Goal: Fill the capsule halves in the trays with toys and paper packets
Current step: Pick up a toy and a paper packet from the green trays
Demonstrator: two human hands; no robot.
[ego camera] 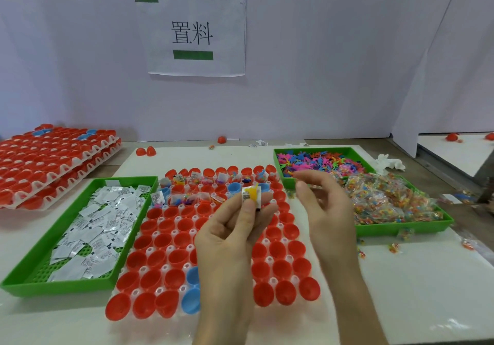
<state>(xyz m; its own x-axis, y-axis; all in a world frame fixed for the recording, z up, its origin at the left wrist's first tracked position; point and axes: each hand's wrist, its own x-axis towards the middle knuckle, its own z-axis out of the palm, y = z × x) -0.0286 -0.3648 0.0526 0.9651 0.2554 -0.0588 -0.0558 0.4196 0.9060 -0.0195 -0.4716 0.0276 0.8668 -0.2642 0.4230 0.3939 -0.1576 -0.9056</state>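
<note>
One head-worn wide-angle view looks forward and down, close over the capsule tray (165, 267); wall (320, 77) beyond.

Three green trays (66, 286) on the desk (401, 304) — one of paper packets (107, 211), one of loose toys (320, 160), one of bagged toys (387, 200). One white capsule tray (159, 290) in the middle; at least two stacked trays (53, 157) at left. Three loose red capsule halves (150, 151) near the wall. Two hands — the left hand (230, 237) pinches one packet (245, 196) and one yellow toy (254, 192).
</note>
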